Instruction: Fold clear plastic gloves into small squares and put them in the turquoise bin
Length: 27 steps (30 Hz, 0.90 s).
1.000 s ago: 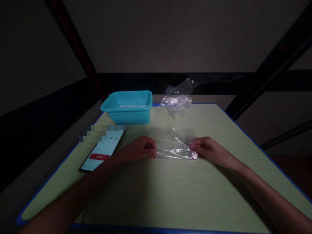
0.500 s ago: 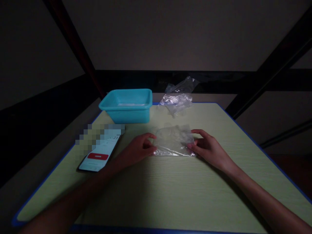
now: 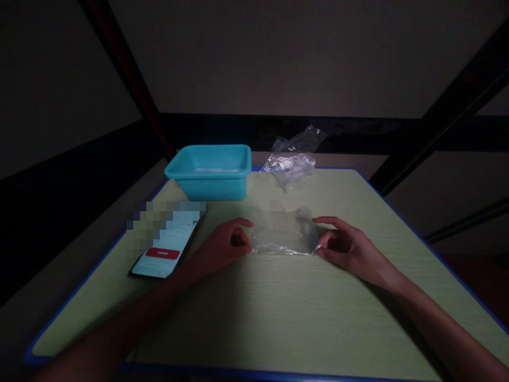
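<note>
A clear plastic bag (image 3: 284,233) lies flat on the pale green table (image 3: 278,307), stretched between my two hands. My left hand (image 3: 222,245) pinches its left edge with thumb and fingers. My right hand (image 3: 345,248) grips the right edge, its fingers curled around the corner. Both forearms reach in from the near edge of the table.
A turquoise plastic tub (image 3: 210,171) stands at the far left of the table. Beside it at the far edge lies a crumpled heap of clear plastic bags (image 3: 292,156). A phone (image 3: 167,246) with a lit screen rests left of my left hand. Dark metal beams surround the table.
The bag, wrinkled and glinting a second ago, now lies smoother and flatter between my hands. My right hand's fingers have spread slightly at the right edge.
</note>
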Each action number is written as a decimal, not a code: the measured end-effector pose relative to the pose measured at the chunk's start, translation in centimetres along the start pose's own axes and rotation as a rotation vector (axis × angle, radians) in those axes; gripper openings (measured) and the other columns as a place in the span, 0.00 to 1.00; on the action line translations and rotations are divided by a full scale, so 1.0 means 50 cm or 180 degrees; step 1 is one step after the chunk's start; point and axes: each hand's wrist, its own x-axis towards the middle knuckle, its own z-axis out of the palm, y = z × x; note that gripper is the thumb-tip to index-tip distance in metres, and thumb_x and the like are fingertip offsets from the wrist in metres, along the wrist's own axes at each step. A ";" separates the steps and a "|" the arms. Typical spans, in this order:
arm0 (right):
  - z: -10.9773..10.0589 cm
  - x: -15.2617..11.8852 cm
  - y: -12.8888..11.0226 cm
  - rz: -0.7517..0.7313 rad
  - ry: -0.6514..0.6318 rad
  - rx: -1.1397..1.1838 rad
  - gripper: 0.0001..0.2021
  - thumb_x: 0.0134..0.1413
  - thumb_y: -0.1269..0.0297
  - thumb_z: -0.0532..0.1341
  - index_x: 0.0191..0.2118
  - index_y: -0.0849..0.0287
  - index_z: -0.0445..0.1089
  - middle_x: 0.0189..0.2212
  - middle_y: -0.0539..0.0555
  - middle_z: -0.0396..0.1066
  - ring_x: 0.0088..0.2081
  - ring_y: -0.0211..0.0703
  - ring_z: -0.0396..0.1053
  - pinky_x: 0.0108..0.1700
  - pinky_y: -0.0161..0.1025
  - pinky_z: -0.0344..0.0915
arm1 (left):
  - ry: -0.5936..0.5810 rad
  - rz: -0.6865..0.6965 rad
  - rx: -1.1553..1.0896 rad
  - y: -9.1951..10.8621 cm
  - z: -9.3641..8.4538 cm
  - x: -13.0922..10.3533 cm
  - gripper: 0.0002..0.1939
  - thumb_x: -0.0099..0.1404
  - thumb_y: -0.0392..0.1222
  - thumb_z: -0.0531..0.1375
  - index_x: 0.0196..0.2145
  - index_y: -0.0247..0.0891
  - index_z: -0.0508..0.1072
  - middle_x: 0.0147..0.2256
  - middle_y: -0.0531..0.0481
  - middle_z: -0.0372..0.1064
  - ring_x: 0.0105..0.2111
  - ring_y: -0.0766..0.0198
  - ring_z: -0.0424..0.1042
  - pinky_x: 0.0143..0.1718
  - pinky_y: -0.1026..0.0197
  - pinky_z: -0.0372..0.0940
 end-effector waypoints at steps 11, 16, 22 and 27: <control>0.008 0.002 0.001 -0.0132 0.0115 -0.0484 0.17 0.47 0.60 0.59 0.43 0.60 0.60 0.20 0.45 0.62 0.21 0.36 0.61 0.23 0.35 0.59 | 0.0021 0.0070 0.0152 -0.003 0.001 -0.001 0.18 0.50 0.31 0.57 0.41 0.33 0.65 0.21 0.58 0.65 0.23 0.69 0.65 0.26 0.67 0.59; 0.011 -0.001 0.005 -0.0217 0.0089 -0.0973 0.17 0.49 0.61 0.57 0.45 0.60 0.60 0.20 0.45 0.61 0.21 0.37 0.61 0.23 0.34 0.57 | 0.0074 0.0088 0.0277 0.000 0.005 -0.002 0.17 0.51 0.32 0.58 0.41 0.33 0.66 0.21 0.58 0.64 0.23 0.69 0.64 0.26 0.67 0.58; 0.012 -0.003 0.005 -0.0279 0.0066 -0.1340 0.18 0.51 0.63 0.55 0.48 0.61 0.58 0.20 0.45 0.61 0.21 0.37 0.60 0.23 0.34 0.56 | 0.0132 0.0108 0.0481 0.001 0.008 -0.004 0.21 0.51 0.32 0.57 0.45 0.34 0.63 0.22 0.59 0.63 0.23 0.68 0.64 0.26 0.67 0.58; 0.013 -0.001 0.007 -0.0312 0.0061 -0.1381 0.19 0.51 0.62 0.54 0.49 0.62 0.56 0.21 0.46 0.62 0.21 0.38 0.61 0.23 0.35 0.56 | 0.0129 0.0163 0.0695 0.001 0.010 -0.003 0.25 0.53 0.31 0.56 0.50 0.34 0.61 0.23 0.59 0.63 0.23 0.68 0.64 0.26 0.67 0.58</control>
